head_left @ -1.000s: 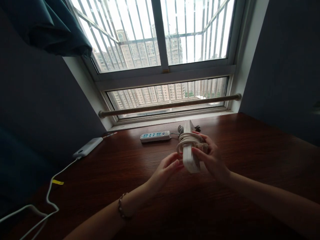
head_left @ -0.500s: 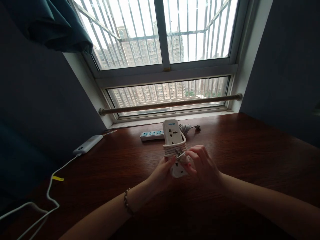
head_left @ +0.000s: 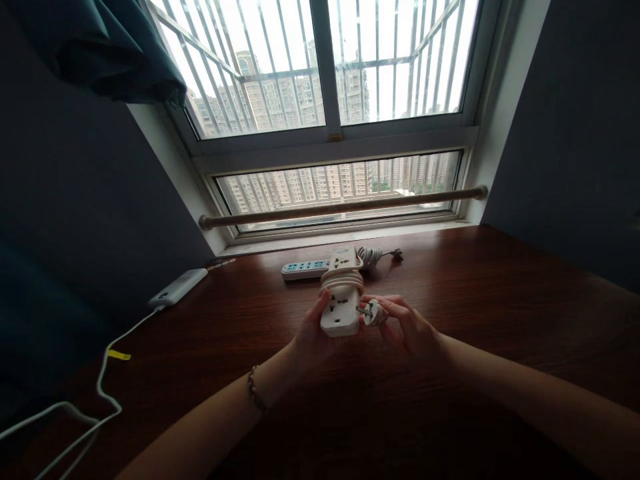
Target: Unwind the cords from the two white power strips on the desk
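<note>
My left hand (head_left: 309,337) is closed round the near end of a white power strip (head_left: 341,320), thumb on its left side. The strip is held above the table, tilted, with its far end away from me. Several turns of its white cord (head_left: 342,283) are wound round the middle. At the strip's right side, my right hand (head_left: 407,327) grips the white plug (head_left: 374,313), its prongs pointing left toward the strip. Some of the right fingers are hidden behind the plug.
Behind the held strip, a second white power strip (head_left: 305,269) with blue sockets lies on the brown table (head_left: 480,307), its coiled cord (head_left: 371,257) to the right. A white power bank (head_left: 179,289) with a white cable (head_left: 101,380) lies at the left. The window (head_left: 340,193) stands behind.
The power strip has tipped so its near end faces me more. The plug has moved off the strip's face to its right side, prongs now pointing left.
</note>
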Demonstrator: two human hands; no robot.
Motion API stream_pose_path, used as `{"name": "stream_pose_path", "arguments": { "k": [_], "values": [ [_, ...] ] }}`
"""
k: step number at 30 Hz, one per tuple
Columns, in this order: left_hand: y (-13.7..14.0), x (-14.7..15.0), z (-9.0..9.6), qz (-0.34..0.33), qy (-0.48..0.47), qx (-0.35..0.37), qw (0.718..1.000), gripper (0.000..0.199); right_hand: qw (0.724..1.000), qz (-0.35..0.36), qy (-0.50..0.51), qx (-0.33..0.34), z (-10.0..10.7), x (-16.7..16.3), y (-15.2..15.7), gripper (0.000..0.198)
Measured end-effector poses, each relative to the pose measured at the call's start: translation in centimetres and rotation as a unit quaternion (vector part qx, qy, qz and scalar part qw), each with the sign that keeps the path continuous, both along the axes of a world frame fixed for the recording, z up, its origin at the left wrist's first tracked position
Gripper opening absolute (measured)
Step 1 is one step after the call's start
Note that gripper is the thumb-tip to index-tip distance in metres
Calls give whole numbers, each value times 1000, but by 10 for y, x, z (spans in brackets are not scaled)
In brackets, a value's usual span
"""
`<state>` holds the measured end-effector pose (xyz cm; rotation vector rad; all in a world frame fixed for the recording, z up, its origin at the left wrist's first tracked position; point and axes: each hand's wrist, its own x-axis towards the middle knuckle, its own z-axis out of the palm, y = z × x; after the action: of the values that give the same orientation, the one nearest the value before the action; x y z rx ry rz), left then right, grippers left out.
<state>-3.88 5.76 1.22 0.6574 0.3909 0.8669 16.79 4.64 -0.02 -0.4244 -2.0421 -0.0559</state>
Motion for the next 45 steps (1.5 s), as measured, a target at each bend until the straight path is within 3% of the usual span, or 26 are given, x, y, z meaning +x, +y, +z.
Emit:
{"name": "stream_pose_path", "arguments": {
  "k": [2,4,8,14,17,21,25,27,30,34,37,39,41,45],
  "values": [
    [4,-4,-1,-22,-1,16,1000,45,993,18,81,-86,-5,-2,5,51],
    [6,-8,-2,-51,1,38,998,44,965,32,181,-189,-7,-4,11,41],
    [6,-9,-2,-119,28,86,989,45,876,77,334,-340,1,-6,20,25],
    [3,-4,-5,-132,134,127,974,44,740,171,450,-470,6,0,33,27],
    [1,-4,-6,-123,183,160,962,49,685,183,447,-545,3,4,38,25],
    [-5,-2,3,-165,224,180,944,66,657,244,374,-607,8,11,43,32],
    [-13,6,13,-176,251,186,934,65,689,235,332,-600,28,29,51,36],
    [-16,10,16,-155,236,184,941,65,724,211,315,-577,41,40,53,30],
    [-17,15,14,-85,239,155,955,57,764,176,365,-502,57,46,47,19],
    [-17,16,9,37,250,98,963,40,758,188,404,-477,58,19,19,28],
    [-22,16,10,78,256,81,960,38,754,197,349,-521,46,-9,-4,47],
    [-25,17,12,95,264,96,955,38,767,163,338,-521,37,-19,-14,50],
    [-28,18,14,107,264,119,951,38,803,104,311,-497,31,-22,-18,41],
    [-29,19,16,141,246,161,945,41,916,23,143,-373,29,-20,-23,29]
  ]
}}
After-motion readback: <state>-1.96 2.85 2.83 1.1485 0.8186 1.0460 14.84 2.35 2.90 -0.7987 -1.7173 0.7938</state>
